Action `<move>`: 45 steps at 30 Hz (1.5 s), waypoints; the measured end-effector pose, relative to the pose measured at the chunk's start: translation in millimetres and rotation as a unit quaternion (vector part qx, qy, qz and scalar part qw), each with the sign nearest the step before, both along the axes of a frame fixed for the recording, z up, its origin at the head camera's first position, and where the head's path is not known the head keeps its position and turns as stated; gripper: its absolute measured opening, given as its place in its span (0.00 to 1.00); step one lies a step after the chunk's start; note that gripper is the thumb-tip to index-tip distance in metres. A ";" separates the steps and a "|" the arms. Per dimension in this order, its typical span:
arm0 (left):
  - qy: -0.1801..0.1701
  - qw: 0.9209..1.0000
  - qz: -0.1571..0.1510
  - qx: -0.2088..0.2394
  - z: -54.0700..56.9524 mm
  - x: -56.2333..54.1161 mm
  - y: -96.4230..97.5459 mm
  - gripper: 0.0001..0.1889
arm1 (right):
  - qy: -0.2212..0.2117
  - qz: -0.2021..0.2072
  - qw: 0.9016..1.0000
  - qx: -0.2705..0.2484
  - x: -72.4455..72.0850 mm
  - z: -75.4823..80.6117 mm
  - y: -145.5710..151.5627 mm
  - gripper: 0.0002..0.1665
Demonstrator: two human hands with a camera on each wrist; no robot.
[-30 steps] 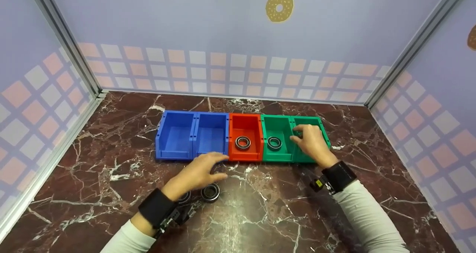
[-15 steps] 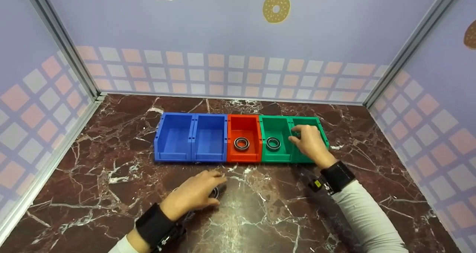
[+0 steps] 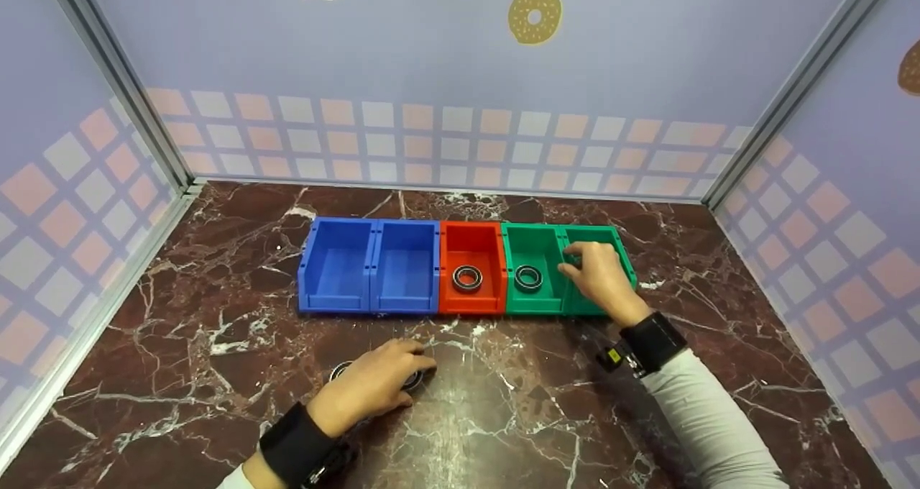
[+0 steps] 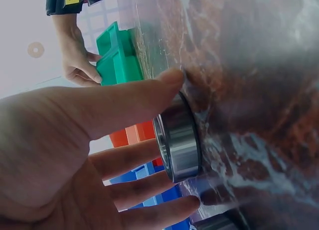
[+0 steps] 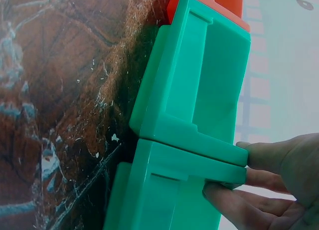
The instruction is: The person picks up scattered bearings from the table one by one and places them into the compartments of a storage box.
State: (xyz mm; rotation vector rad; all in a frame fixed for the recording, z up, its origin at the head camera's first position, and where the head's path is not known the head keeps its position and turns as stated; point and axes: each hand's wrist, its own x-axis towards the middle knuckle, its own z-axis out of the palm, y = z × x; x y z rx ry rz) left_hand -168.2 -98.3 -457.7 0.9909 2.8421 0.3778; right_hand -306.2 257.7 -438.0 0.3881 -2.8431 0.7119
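Observation:
My left hand is low over a dark-and-steel ball bearing on the table, its thumb on one side and fingers reaching round the other. A second bearing lies just left, partly covered by the hand. My right hand pinches the adjoining walls between two green bins, thumb and index finger on opposite sides. One bearing lies in the inner green bin, another bearing in the red bin. The right-hand green bin is partly hidden by the hand.
Two blue bins continue the row to the left, no bearings visible in them. Patterned panels with metal corner posts enclose the marbled table at the back and sides.
My left hand has come down and back from near the blue bins onto the bearing, and its thumb and fingers have closed in. The right hand keeps its place at the green bins.

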 end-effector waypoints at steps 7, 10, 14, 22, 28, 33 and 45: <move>0.032 0.999 -0.013 0.001 -0.7 3.0 1.3 0.26 | 0.011 0.002 1.000 -0.003 -0.8 1.0 -0.4 0.20; 0.045 0.999 -0.018 0.008 -1.3 3.3 2.1 0.24 | 0.012 0.000 1.000 0.000 -1.1 1.1 -0.3 0.20; 0.059 0.998 -0.021 0.016 -2.7 2.8 2.4 0.23 | 0.007 -0.003 1.000 0.002 -1.0 0.7 -0.4 0.20; 0.067 0.997 -0.027 0.022 -2.8 1.4 2.8 0.23 | 0.009 -0.003 1.000 -0.003 -1.6 0.4 0.2 0.20; 0.066 0.997 -0.023 0.023 -1.9 1.3 3.4 0.23 | 0.010 -0.002 1.000 -0.007 -1.8 0.4 -0.2 0.20; 0.083 0.996 -0.028 0.017 -2.1 1.5 3.4 0.22 | 0.010 -0.005 1.000 -0.003 -1.8 1.0 -0.7 0.20; 0.087 0.996 -0.036 -0.005 1.8 1.3 0.4 0.19 | 0.010 -0.008 1.000 0.001 -1.7 1.6 -2.1 0.20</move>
